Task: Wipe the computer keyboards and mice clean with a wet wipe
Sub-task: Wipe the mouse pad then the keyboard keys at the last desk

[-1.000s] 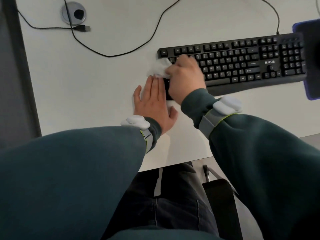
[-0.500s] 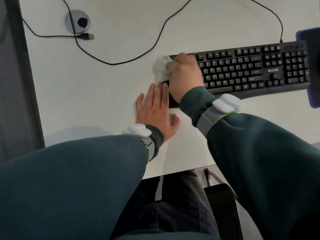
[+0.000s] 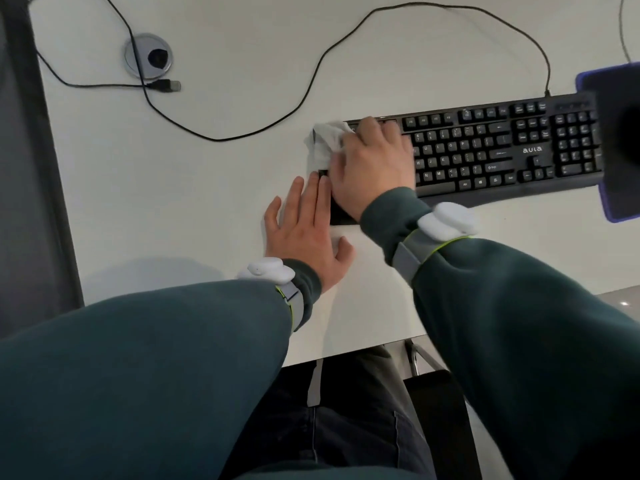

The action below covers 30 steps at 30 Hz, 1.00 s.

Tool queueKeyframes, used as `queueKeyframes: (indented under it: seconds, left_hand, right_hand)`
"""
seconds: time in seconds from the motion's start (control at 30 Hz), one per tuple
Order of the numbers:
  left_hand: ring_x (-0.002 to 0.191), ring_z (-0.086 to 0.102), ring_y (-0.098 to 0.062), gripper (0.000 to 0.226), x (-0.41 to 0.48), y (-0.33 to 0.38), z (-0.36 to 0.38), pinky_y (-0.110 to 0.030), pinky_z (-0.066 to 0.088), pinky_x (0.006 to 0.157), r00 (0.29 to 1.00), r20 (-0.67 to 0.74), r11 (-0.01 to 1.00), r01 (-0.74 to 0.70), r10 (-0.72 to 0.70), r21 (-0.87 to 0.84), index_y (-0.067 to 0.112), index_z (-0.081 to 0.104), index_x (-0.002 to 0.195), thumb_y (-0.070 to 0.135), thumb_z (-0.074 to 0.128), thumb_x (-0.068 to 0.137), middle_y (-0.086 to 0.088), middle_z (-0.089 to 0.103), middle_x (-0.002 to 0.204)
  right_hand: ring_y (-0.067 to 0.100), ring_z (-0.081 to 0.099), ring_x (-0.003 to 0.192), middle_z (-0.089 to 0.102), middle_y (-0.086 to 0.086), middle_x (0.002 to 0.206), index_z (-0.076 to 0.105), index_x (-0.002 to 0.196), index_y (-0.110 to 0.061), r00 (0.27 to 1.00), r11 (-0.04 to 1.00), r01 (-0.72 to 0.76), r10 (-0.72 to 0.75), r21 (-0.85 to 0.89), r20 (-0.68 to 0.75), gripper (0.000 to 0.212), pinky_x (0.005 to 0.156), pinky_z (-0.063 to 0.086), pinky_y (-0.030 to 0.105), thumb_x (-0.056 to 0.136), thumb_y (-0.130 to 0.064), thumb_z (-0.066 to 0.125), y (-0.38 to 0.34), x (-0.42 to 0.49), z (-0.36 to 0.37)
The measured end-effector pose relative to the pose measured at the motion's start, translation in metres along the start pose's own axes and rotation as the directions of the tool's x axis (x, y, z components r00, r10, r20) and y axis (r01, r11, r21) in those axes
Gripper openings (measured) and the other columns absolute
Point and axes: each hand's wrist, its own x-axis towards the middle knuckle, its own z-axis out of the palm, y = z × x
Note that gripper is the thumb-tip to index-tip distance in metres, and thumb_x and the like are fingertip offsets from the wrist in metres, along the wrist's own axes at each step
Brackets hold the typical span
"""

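Wet wipe (image 3: 325,142) bunched over the black keyboard (image 3: 485,147) at its left end, near the top corner. Your right hand (image 3: 372,168) pinches the wipe, fingers curled, pressing it on the keys. Your left hand (image 3: 306,230) lies flat, fingers spread, on the desk (image 3: 173,202) against the keyboard's left edge. Wipe sits slightly higher on that end than half a second ago.

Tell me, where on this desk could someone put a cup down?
Bare desk lies left of the left hand, below the looping cable. Another patch sits between that cable and the keyboard. It is crowded where the right hand rubs the wipe on the keyboard's left end.
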Motion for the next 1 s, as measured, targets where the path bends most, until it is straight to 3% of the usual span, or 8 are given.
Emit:
queueKeyframes:
  seconds: [0.2, 0.43, 0.53, 0.63, 0.7, 0.8, 0.93, 1.0]
  left_hand:
    - [0.154, 0.007, -0.023, 0.092, -0.002, 0.003, -0.001, -0.051, 0.012, 0.120, 1.000, -0.013, 1.000, -0.001, 0.001, 0.003, 0.012, 0.007, 0.159, 0.050, 0.040, 0.081, -0.003, 0.011, 0.167]
    - [0.154, 0.008, -0.024, 0.093, 0.000, 0.001, -0.001, -0.052, 0.015, 0.119, 1.000, -0.001, 1.000, -0.003, 0.003, 0.016, 0.011, 0.009, 0.158, 0.052, 0.041, 0.081, -0.005, 0.011, 0.167]
    - [0.154, 0.008, -0.024, 0.093, -0.001, 0.001, -0.001, -0.052, 0.013, 0.119, 1.000, -0.009, 1.000, 0.003, -0.003, 0.007, 0.011, 0.008, 0.158, 0.051, 0.041, 0.081, -0.004, 0.011, 0.167]
    - [0.154, 0.008, -0.024, 0.092, -0.002, 0.002, -0.002, -0.052, 0.013, 0.119, 1.000, -0.012, 1.000, -0.007, 0.007, 0.003, 0.012, 0.009, 0.159, 0.050, 0.040, 0.082, -0.004, 0.011, 0.167]
    - [0.154, 0.008, -0.024, 0.092, -0.002, 0.002, -0.002, -0.052, 0.013, 0.119, 1.000, -0.013, 1.000, -0.010, 0.010, 0.001, 0.011, 0.009, 0.159, 0.050, 0.040, 0.082, -0.004, 0.011, 0.167]
    - [0.154, 0.006, -0.024, 0.092, -0.001, 0.002, -0.001, -0.052, 0.013, 0.119, 1.000, -0.002, 1.000, -0.013, 0.013, 0.013, 0.011, 0.006, 0.159, 0.051, 0.039, 0.083, -0.004, 0.009, 0.167]
    - [0.154, 0.008, -0.024, 0.092, -0.001, 0.002, -0.001, -0.052, 0.014, 0.119, 1.000, -0.008, 1.000, -0.004, 0.004, 0.015, 0.011, 0.008, 0.158, 0.051, 0.041, 0.082, -0.004, 0.011, 0.167]
    - [0.154, 0.009, -0.025, 0.092, -0.002, 0.002, -0.001, -0.052, 0.014, 0.119, 1.000, -0.008, 1.000, -0.011, 0.011, 0.023, 0.010, 0.008, 0.158, 0.050, 0.041, 0.082, -0.004, 0.011, 0.167]
  right_hand:
    - [0.039, 0.048, 0.111, 0.055, 0.018, 0.120, 0.067, 0.107, -0.002, 0.897, 0.896, -0.430, 0.438, -0.109, 0.060, 0.039, 0.095, 0.037, 0.042, 0.089, -0.026, 0.042, 0.088, 0.016, -0.016]
    - [0.039, 0.052, 0.102, 0.056, 0.017, 0.113, 0.070, 0.102, 0.000, 0.989, 0.997, -0.028, 0.018, 0.071, 0.146, 0.034, 0.086, 0.046, 0.043, 0.077, -0.010, 0.049, 0.001, 0.010, -0.013]
    - [0.040, 0.053, 0.102, 0.058, 0.018, 0.108, 0.070, 0.101, -0.003, 0.978, 0.992, -0.112, 0.119, -0.050, 0.170, 0.034, 0.086, 0.045, 0.041, 0.076, -0.017, 0.051, 0.051, 0.018, -0.013]
    - [0.041, 0.055, 0.100, 0.059, 0.020, 0.103, 0.067, 0.100, -0.006, 0.926, 0.938, -0.308, 0.334, -0.157, 0.176, 0.049, 0.088, 0.048, 0.045, 0.076, -0.031, 0.033, 0.122, 0.021, -0.020]
    - [0.042, 0.054, 0.104, 0.057, 0.024, 0.110, 0.068, 0.106, -0.005, 0.890, 0.893, -0.398, 0.431, -0.209, 0.150, 0.039, 0.091, 0.046, 0.044, 0.082, -0.024, 0.044, 0.135, 0.022, -0.023]
    - [0.039, 0.051, 0.110, 0.056, 0.022, 0.115, 0.067, 0.109, 0.002, 0.922, 0.931, -0.357, 0.364, -0.072, 0.132, 0.036, 0.092, 0.044, 0.038, 0.080, -0.013, 0.051, 0.090, 0.022, -0.023]
    - [0.039, 0.051, 0.106, 0.056, 0.020, 0.112, 0.062, 0.123, -0.002, 0.992, 0.986, -0.095, 0.081, 0.139, 0.100, 0.046, 0.086, 0.043, 0.039, 0.079, 0.002, 0.050, 0.036, 0.005, -0.017]
    - [0.041, 0.053, 0.105, 0.057, 0.021, 0.111, 0.067, 0.121, -0.008, 0.990, 0.983, -0.134, 0.127, 0.122, 0.066, 0.047, 0.089, 0.044, 0.039, 0.078, 0.002, 0.052, 0.060, 0.008, -0.022]
